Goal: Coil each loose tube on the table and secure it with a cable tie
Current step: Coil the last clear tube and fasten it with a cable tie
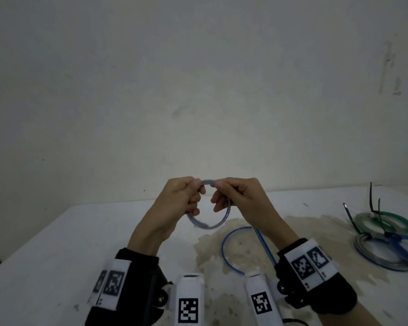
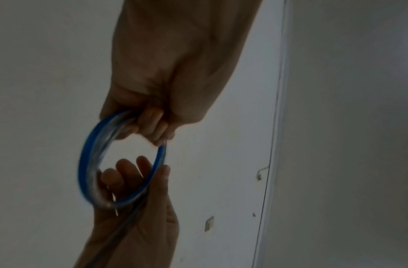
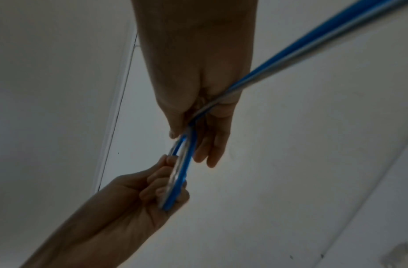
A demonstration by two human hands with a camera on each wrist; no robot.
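Head view: a blue tube is wound into a small ring held up in the air above the white surface, in front of the person. The left hand grips the ring's left side, fingers curled round the strands, thumb and forefinger pinching the top. The right hand pinches the top of the ring just beside the left thumb; its other fingers curl loosely along the right side. The loose rest of the tube runs down from under the right hand, past the right wrist, and lies in a wide open loop on the surface over a brownish stain.

Left wrist view: the ring shows blue with clear glossy strands, blurred; left fingers wrap its upper edge, right hand cups it from below.

Right wrist view: the tube comes in taut from the upper right, crosses the right palm and feeds into the ring, which the left hand clamps edge-on.

Well apart, at the surface's right edge, lie finished coils: a green one and a blue-grey one, each with black cable ties sticking up. Pale wall behind.
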